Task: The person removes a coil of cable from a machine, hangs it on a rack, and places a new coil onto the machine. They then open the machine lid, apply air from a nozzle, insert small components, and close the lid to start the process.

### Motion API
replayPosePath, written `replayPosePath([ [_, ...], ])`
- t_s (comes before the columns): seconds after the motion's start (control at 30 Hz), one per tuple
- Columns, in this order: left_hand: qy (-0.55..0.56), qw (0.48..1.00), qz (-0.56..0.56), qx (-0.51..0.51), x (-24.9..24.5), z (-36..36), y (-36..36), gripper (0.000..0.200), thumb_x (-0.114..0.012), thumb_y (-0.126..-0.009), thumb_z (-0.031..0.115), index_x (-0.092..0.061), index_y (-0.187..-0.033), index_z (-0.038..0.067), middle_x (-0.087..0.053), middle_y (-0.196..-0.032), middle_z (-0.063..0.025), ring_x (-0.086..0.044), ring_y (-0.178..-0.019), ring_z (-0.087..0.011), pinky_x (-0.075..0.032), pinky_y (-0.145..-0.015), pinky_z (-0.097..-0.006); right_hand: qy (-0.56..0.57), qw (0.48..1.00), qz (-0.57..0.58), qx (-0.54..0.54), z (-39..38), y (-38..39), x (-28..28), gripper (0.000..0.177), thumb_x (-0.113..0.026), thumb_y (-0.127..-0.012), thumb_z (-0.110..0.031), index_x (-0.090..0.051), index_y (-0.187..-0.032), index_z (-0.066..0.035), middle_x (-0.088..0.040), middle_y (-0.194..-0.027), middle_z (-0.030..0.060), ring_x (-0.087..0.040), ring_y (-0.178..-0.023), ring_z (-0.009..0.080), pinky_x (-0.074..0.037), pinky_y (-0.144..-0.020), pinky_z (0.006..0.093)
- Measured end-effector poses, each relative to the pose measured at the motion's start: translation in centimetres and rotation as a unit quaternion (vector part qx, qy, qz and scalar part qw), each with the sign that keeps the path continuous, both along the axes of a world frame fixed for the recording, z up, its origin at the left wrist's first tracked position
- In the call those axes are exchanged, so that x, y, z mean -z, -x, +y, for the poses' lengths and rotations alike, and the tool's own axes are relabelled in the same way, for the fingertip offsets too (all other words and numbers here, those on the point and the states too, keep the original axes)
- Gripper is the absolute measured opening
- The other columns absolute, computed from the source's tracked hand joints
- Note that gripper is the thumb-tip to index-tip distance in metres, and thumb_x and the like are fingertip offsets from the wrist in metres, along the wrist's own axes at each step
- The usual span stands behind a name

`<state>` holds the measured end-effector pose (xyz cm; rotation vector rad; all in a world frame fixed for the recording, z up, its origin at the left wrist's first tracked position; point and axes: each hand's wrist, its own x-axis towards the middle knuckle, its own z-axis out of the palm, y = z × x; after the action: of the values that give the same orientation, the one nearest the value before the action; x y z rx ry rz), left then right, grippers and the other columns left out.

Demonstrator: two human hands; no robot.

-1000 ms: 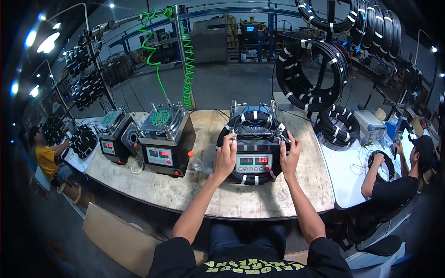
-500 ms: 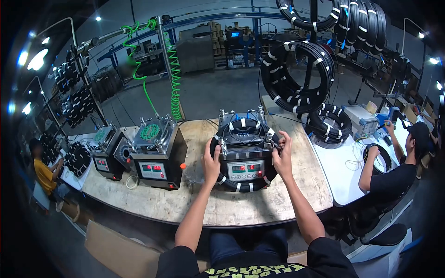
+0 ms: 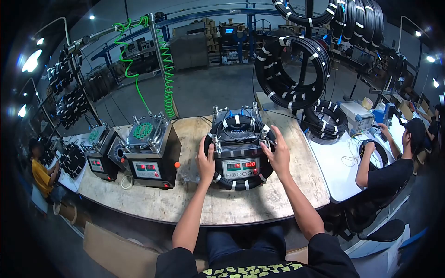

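A black cable coil with white ties [image 3: 239, 185] stands upright around the front of a metal machine [image 3: 238, 150], whose red display shows through the ring. My left hand [image 3: 206, 160] is closed on the coil's left side. At its right side my right hand [image 3: 277, 153] has its fingers spread and raised, with the thumb near a metal knob at the machine's corner; whether the palm touches the coil is not clear.
Two similar machines [image 3: 150, 153] [image 3: 99, 155] stand to the left, near an orange cap [image 3: 177, 165]. Black coils hang [image 3: 294, 72] at the back right. Co-workers sit at the right [image 3: 387, 173] and far left [image 3: 42, 173].
My right hand's fingers have opened and straightened upward from the coil's right side. The machine's right display has changed from 0 to 0.30. The whole view has shifted slightly.
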<state>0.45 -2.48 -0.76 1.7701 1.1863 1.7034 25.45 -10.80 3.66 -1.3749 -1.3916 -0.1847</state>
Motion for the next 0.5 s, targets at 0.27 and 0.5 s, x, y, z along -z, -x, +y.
replayPosePath([
  [0.27, -0.048, 0.998, 0.029, -0.036, 0.0, 0.0, -0.2, 0.054, -0.051, -0.107, 0.044, -0.054, -0.141, 0.003, -0.068, -0.121, -0.0265, -0.066, -0.112, -0.0452, -0.052, -0.093, -0.0461, -0.027, 0.998, -0.049, 0.027, 0.1, 3.9, 0.0, 0.062, -0.076, -0.088, -0.017, -0.054, -0.145, -0.015, -0.061, -0.066, 0.0117, -0.058, -0.052, 0.0239, -0.045, -0.052, 0.0396],
  [0.5, -0.037, 0.998, 0.032, -0.036, -0.3, -0.3, -0.2, 0.054, -0.051, -0.107, 0.044, -0.054, -0.142, 0.004, -0.069, -0.119, -0.0269, -0.066, -0.109, -0.0454, -0.052, -0.090, -0.0459, -0.032, 0.994, -0.100, 0.023, 4.6, 1.6, -6.2, 0.030, -0.070, -0.093, -0.027, -0.066, -0.119, -0.011, -0.066, -0.071, 0.0123, -0.065, -0.060, 0.0279, -0.048, -0.056, 0.0428],
])
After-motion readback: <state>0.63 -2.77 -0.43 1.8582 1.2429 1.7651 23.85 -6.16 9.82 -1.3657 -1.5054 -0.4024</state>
